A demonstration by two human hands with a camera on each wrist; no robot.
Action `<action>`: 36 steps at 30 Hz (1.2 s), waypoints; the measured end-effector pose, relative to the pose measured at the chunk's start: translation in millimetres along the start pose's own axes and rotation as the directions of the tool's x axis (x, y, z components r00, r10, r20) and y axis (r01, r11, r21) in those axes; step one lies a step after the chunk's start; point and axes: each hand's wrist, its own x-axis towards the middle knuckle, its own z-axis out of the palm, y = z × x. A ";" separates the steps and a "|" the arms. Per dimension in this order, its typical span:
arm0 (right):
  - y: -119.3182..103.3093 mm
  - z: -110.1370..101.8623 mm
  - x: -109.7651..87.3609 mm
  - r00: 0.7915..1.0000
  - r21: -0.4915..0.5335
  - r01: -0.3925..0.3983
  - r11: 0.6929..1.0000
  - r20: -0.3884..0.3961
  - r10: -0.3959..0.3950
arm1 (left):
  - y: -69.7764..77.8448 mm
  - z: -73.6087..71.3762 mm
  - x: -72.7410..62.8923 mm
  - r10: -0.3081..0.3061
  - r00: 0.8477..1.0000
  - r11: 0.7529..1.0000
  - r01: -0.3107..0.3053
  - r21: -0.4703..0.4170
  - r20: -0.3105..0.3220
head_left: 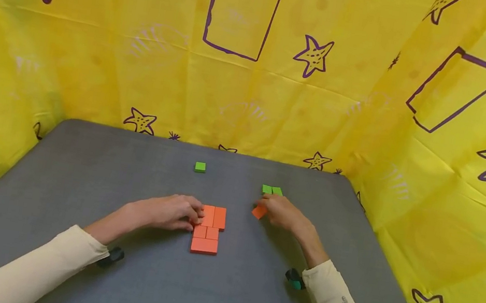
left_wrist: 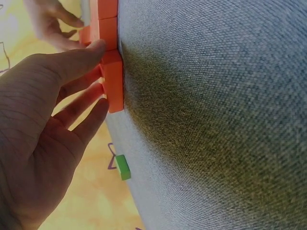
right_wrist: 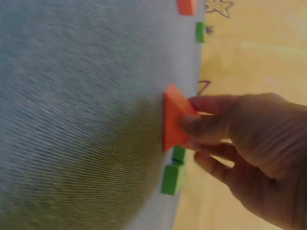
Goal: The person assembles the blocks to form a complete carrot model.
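My left hand (head_left: 174,212) rests at the left side of a flat group of orange blocks (head_left: 204,246) on the grey table. In the left wrist view, its thumb and fingertips touch the side of the near orange block (left_wrist: 113,86), fingers only slightly bent. To the right, my right hand (head_left: 283,212) pinches a separate orange block (right_wrist: 176,117) between thumb and fingers, turned at an angle and low over the table. That block looks triangular in the right wrist view. Just beyond the hand, two green blocks (head_left: 272,190) lie side by side, partly covered by it in that view.
One more green block (head_left: 200,167) lies near the table's far edge. The grey table (head_left: 221,295) is enclosed by yellow cloth (head_left: 251,95) with drawn stars at the back and sides. A dark strap (head_left: 111,256) shows by the left wrist, another (head_left: 294,278) by the right.
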 end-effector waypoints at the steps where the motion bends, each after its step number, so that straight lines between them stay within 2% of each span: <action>1: -0.5 2.1 0.2 1.000 -0.001 0.002 1.000 0.003 -0.002 | -0.2 0.5 -0.4 0.000 1.000 1.000 0.000 0.001 0.001; 8: -3.5 11.7 -0.6 0.993 0.028 -0.049 0.998 -0.107 0.051 | -2.7 0.7 0.1 0.020 1.000 1.000 -0.020 -0.005 -0.008; 10: -2.6 11.2 -1.8 0.994 0.066 -0.048 0.997 -0.092 0.054 | -3.2 0.2 0.2 0.021 1.000 1.000 -0.021 -0.009 -0.005; 13: -0.8 8.3 -5.2 0.997 0.134 -0.061 0.989 -0.027 0.065 | -3.6 1.0 0.5 0.021 1.000 1.000 -0.021 -0.017 -0.001; 17: 0.1 2.9 -10.2 0.995 0.251 -0.102 0.963 0.045 0.093 | -3.6 1.6 1.0 0.021 1.000 0.999 -0.021 -0.026 -0.003; 20: -0.3 -0.2 -11.9 0.991 0.315 -0.129 0.940 0.060 0.117 | -3.5 1.1 1.5 0.019 1.000 0.999 -0.019 -0.026 -0.002; 29: -8.4 -6.0 -12.9 0.991 0.250 -0.128 0.960 0.064 0.115 | -3.4 0.4 1.8 -0.009 1.000 1.000 0.009 -0.019 0.012; 36: -26.7 -11.8 -15.7 0.997 0.222 -0.082 0.972 0.030 0.077 | -3.2 1.0 -0.5 0.010 1.000 1.000 -0.010 0.000 0.001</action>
